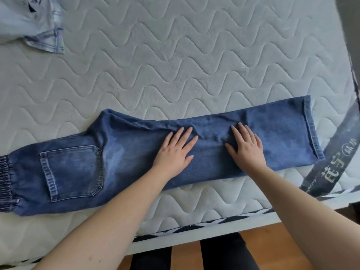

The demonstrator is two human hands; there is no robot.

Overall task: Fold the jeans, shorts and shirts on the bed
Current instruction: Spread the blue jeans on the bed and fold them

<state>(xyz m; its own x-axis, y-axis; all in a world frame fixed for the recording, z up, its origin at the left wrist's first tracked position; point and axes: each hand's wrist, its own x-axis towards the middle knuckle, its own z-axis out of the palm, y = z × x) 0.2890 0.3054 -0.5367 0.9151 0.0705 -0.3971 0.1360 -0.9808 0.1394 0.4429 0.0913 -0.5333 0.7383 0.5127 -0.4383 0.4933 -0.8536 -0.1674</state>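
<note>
Blue jeans (pixel 124 154) lie lengthwise across the near part of the bed, folded in half with one leg on the other. Their elastic waistband is at the left edge and the hems at the right. A back pocket faces up on the left. My left hand (pixel 175 151) lies flat on the thigh part with fingers straight. My right hand (pixel 246 146) presses flat on the leg a little further right, fingers spread. A small wrinkle in the denim rises between the two hands.
The white quilted mattress (pixel 194 55) extends far behind the jeans. A light blue plaid shirt (pixel 39 22) lies crumpled at the far left corner. A grey printed strap (pixel 335 160) runs along the right edge. The mattress edge and wooden floor (pixel 272 246) are near me.
</note>
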